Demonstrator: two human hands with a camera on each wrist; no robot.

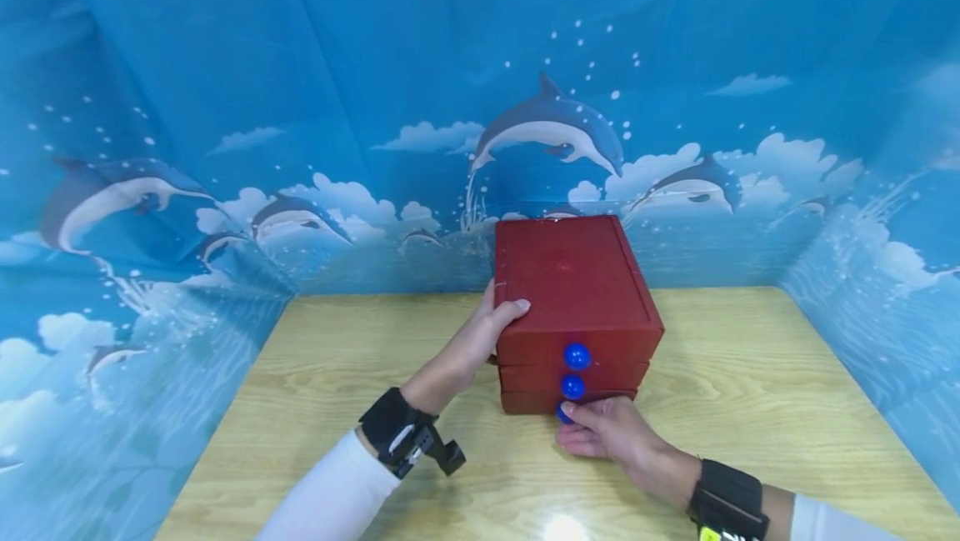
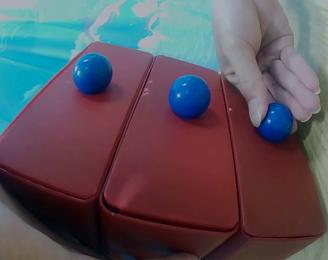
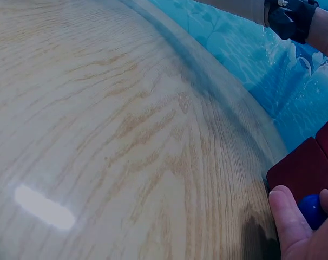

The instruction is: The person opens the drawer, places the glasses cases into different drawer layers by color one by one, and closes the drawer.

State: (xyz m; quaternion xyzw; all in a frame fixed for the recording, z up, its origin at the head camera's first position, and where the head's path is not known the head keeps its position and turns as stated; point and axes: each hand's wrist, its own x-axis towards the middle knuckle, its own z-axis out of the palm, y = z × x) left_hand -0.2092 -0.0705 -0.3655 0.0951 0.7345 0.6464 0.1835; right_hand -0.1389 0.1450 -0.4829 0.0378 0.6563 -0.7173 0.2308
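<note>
A dark red box with three stacked drawers (image 1: 570,274) stands on the wooden table, its front facing me. Each drawer front carries a round blue knob, with the top knob (image 1: 577,357) and middle knob (image 1: 573,387) untouched. My left hand (image 1: 480,333) grips the box's left side, thumb lying on the top near the edge. With thumb and fingers my right hand (image 1: 611,437) pinches the bottom knob (image 2: 275,122). The bottom drawer front (image 2: 277,184) lies about level with the other two in the left wrist view. Part of that knob (image 3: 313,211) shows between the fingers in the right wrist view.
Behind the table (image 1: 360,358) and along both sides hangs a blue backdrop (image 1: 390,66) printed with dolphins and clouds. Black straps with devices sit on both wrists, the left one (image 1: 401,433) with a piece jutting out over the table.
</note>
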